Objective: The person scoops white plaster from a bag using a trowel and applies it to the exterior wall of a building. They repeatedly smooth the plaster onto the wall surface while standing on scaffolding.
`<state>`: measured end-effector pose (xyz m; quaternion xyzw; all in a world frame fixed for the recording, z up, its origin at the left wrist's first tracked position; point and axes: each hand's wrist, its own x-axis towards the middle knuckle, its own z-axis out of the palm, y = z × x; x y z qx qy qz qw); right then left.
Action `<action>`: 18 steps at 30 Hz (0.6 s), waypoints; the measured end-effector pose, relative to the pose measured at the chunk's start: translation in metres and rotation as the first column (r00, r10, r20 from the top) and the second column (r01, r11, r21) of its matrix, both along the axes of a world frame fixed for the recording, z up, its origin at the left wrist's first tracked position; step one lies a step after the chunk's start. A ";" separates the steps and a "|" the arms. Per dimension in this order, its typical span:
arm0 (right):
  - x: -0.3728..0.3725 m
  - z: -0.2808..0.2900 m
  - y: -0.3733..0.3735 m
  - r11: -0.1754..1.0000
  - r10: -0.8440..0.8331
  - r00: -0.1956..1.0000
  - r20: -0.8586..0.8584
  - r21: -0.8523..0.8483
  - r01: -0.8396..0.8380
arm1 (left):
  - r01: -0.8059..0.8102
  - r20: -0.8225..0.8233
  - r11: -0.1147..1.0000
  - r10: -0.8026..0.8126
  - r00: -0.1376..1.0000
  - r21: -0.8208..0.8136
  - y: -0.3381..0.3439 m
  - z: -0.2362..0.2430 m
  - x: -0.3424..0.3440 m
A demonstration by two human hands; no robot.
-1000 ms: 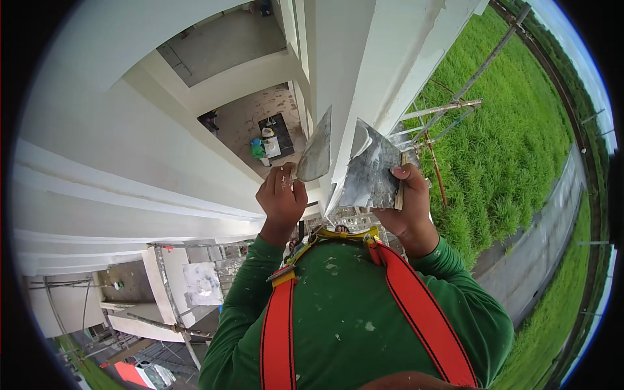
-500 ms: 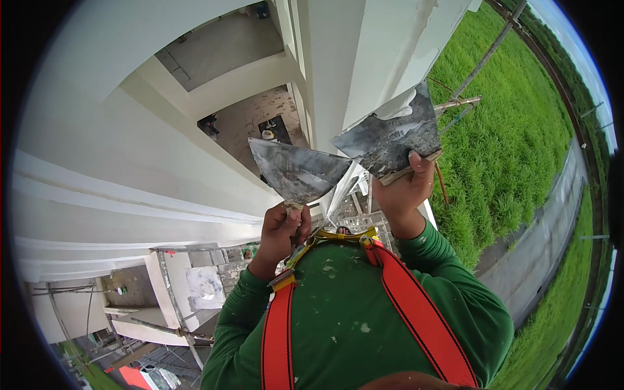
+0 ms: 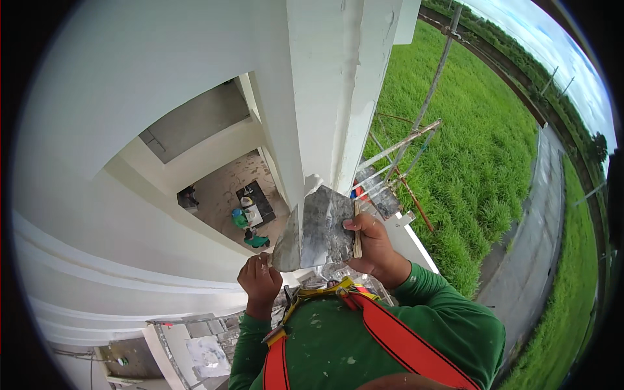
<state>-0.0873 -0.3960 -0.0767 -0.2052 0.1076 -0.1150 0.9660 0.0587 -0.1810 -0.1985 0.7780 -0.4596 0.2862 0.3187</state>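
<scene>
Right hand [image 3: 376,250] was clamped on a grey smeared plaster board [image 3: 328,224], held up near the white wall corner [image 3: 338,97]. Left hand [image 3: 260,283] had its fingers closed round a trowel [image 3: 289,244], blade edge touching the board. Orange harness straps [image 3: 390,338] crossed the green shirt [image 3: 403,325]. Scaffold poles [image 3: 403,146] stood at right over grass [image 3: 468,162].
</scene>
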 end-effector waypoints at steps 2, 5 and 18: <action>-0.002 0.014 -0.041 0.676 -0.408 0.913 0.011 -0.668 0.310 | -0.027 -0.070 0.999 0.025 0.997 -0.034 0.002 -0.006 -0.002; 0.010 0.088 -0.101 0.187 -0.511 0.689 0.514 -0.716 0.673 | -0.118 -0.285 0.993 0.107 0.953 -0.022 0.010 -0.015 -0.008; 0.066 0.197 -0.224 -0.983 -0.002 0.267 0.964 0.047 -0.175 | -0.248 -0.449 0.962 0.274 0.851 0.117 0.048 -0.046 -0.049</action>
